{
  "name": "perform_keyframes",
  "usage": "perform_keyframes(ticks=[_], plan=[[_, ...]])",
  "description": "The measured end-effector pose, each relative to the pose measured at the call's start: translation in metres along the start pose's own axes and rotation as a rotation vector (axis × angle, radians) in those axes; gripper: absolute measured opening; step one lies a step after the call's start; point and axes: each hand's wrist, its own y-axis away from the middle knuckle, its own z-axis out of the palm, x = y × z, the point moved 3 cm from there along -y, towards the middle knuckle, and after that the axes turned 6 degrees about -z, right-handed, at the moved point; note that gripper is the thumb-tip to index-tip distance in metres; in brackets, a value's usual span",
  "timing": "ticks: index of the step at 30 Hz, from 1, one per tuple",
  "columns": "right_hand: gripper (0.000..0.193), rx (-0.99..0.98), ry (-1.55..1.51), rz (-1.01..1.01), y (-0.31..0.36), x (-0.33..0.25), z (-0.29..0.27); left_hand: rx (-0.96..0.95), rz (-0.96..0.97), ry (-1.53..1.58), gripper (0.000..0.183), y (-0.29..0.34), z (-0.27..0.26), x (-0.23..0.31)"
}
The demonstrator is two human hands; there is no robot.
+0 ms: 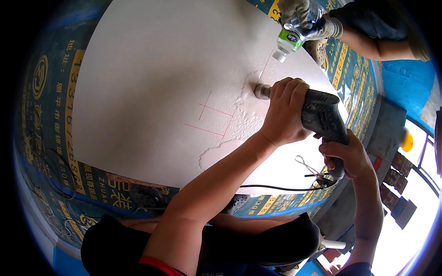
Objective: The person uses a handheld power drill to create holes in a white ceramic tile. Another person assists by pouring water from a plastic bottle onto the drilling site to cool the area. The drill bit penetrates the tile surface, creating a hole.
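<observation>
My left hand [286, 112] wraps round the front of a dark, dusty power drill [324, 110]. Its rear handle is gripped by my right hand [351, 155], fingers near the trigger. The round metal hole-cutting bit [262, 91] points left and meets the large white slab [152, 83]; its contact edge is partly hidden. Water [251, 108] lies in puddles and drops round the bit. Thin red lines [216, 110] mark the slab. Just beyond the bit, another person's gloved hands [297, 14] tilt a clear plastic bottle [290, 39] with a green label, its white neck downward.
Dark green printed protective sheeting [50, 124] covers the floor round the slab. The drill's black cord [281, 187] runs across the slab's near edge by my knees. Stacked brown blocks [398, 170] stand at the right. The co-worker's shoe [316, 51] is beside the slab's far right edge.
</observation>
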Motion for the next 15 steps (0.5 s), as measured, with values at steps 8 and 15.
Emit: perform_keyframes(ticks=[8,15], plan=[[0.032,0.004,-0.062,-0.012,-0.0022,0.0074,-0.0045,-0.010,0.000,-0.008,0.092,-0.0008,0.0042,0.0015],[0.032,-0.021,-0.099,-0.031,-0.0023,0.0095,-0.0050,-0.023,0.006,-0.029,0.091,0.0002,0.0062,0.0025]])
